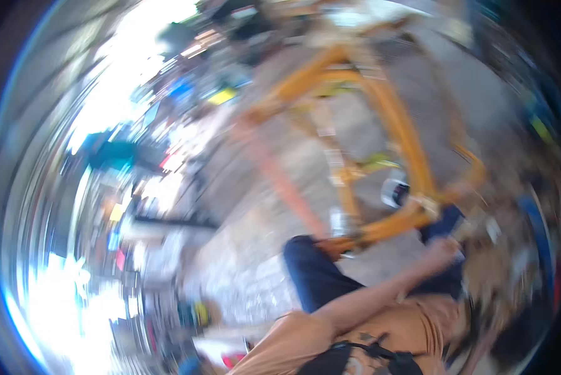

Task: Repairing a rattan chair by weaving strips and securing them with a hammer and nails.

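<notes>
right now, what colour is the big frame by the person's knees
Mostly yellow-orange: the frame shows best, though blurred, in the head view.

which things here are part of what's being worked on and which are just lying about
Likely in the job:
- yellow-orange frame, by the dark-trousered legs
- left hand, close to the frame

Seemingly lying about, too blurred to identify:
- bright yellow item
- teal item

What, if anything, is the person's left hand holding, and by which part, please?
The left hand is too blurred to tell whether it holds anything.
</notes>
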A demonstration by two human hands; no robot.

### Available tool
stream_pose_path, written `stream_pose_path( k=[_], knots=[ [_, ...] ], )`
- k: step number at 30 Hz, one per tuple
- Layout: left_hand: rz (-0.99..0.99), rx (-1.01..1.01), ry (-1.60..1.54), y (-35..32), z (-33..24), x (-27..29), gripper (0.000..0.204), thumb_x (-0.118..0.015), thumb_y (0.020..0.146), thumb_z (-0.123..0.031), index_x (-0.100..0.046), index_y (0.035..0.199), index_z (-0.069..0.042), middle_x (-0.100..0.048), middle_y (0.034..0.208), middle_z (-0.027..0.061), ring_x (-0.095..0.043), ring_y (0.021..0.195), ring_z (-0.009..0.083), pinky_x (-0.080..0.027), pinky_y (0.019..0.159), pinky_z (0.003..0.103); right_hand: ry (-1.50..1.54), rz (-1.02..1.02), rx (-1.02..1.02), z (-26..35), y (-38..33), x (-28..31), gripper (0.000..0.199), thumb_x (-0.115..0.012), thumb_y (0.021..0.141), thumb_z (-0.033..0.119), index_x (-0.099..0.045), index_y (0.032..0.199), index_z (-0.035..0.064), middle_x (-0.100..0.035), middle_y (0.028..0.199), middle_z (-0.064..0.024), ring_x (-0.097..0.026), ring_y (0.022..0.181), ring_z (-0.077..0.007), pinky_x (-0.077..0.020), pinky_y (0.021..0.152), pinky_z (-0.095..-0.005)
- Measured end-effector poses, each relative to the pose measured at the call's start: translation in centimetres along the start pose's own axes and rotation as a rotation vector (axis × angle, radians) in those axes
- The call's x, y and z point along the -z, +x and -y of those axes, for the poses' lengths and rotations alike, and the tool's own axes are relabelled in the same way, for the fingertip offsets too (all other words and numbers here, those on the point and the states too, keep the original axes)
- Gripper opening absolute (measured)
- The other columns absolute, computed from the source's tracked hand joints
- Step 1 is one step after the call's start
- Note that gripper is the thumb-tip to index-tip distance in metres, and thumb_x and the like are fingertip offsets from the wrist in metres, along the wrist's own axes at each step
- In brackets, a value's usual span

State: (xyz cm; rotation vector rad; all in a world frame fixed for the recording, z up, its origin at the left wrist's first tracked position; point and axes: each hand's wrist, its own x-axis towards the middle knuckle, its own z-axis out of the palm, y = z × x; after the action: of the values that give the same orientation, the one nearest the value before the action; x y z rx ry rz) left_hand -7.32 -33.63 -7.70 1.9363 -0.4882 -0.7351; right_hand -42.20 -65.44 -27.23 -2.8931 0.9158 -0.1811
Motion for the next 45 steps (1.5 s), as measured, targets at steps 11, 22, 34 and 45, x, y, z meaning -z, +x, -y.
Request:
stream_pose_path(
  k=[11, 22, 34, 45],
  knots=[
    [-0.023, 0.199, -0.319, -1.5, -0.2, 2.3, 0.014, -0.055, 0.076, -0.012, -0.058, 0.080, 0.001, -0.060, 0.071, 0.0135, -0.060, 0.070, 0.0277, -0.046, 0.065, 0.038, 1.497, 0.509, -0.878, 16.0, 8.2, 17.9, 0.029, -0.048, 0.092, 0.031, -0.059, 0.092, 0.0047, -0.051, 0.061, -0.0057, -0.039, 0.043, -0.0164, -0.0365, 0.042, -0.0301],
    [-0.100, 0.154, -0.138, 0.3, -0.1, 0.4, 0.024, -0.057, 0.075, -0.023, -0.064, 0.078, -0.001, -0.063, 0.073, 0.0182, -0.063, 0.070, 0.0312, -0.049, 0.065, 0.041, 0.843, 1.194, -0.409, 24.0, 7.4, 17.0, 0.037, -0.060, 0.086, 0.029, -0.056, 0.113, 0.0039, -0.058, 0.087, -0.0087, -0.048, 0.077, -0.0179, -0.0375, 0.069, -0.0324],
    [0.057, 0.437, -0.634, -1.5, -1.8, 4.5, 0.019, -0.063, 0.081, -0.022, -0.059, 0.090, -0.006, -0.058, 0.073, 0.0003, -0.049, 0.052, 0.0057, -0.034, 0.041, 0.020, 0.513, 0.943, 0.185, 31.9, 12.9, 23.4, 0.024, -0.052, 0.084, 0.011, -0.049, 0.107, 0.0029, -0.057, 0.090, -0.0222, -0.054, 0.091, -0.0413, -0.0418, 0.074, -0.0438],
    [-0.005, 0.405, -0.537, -2.2, -3.0, 5.0, 0.018, -0.059, 0.083, -0.021, -0.061, 0.080, -0.003, -0.055, 0.064, -0.0014, -0.048, 0.050, 0.0065, -0.039, 0.047, 0.021, 0.549, 0.887, 0.239, 32.6, 12.3, 22.5, 0.023, -0.054, 0.082, 0.009, -0.050, 0.105, 0.0038, -0.056, 0.088, -0.0222, -0.055, 0.090, -0.0402, -0.0423, 0.076, -0.0448]
  ],
)
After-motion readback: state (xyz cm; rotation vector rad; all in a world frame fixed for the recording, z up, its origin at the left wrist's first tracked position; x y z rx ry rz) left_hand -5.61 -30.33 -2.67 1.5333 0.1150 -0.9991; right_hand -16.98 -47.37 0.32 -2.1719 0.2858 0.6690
